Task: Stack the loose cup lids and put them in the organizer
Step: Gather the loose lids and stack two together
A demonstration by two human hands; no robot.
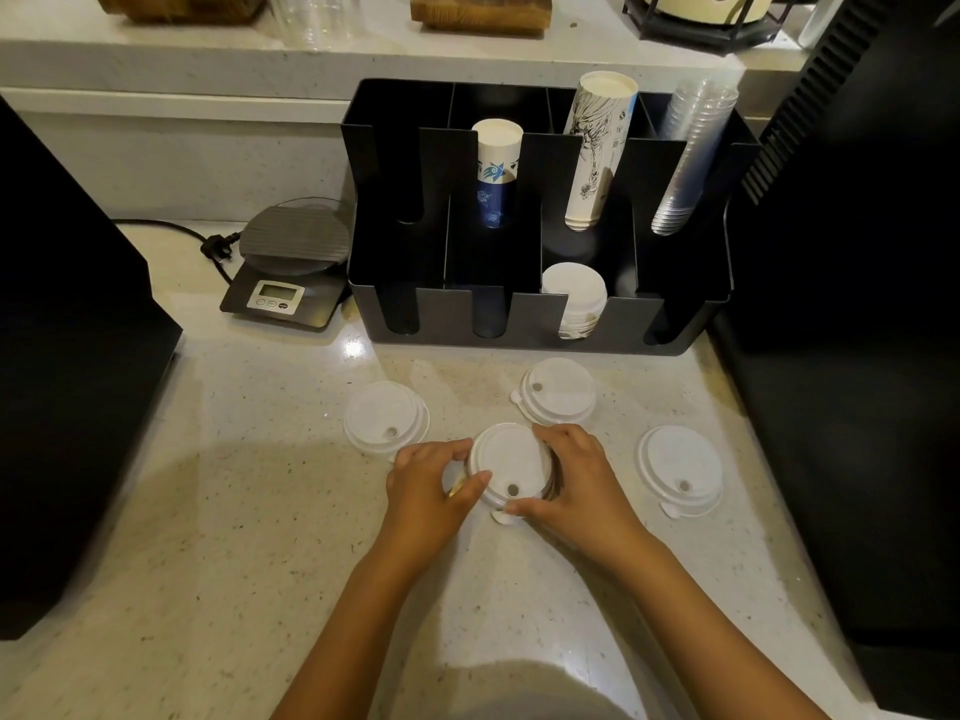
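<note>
White lid (511,467) between cupped hands (506,483)

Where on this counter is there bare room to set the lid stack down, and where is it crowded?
Bare counter lies left of the left hand, from the scale down to the near edge. It is crowded ahead: the left lid, back lid and right lid ring the held lids before the organizer.
</note>
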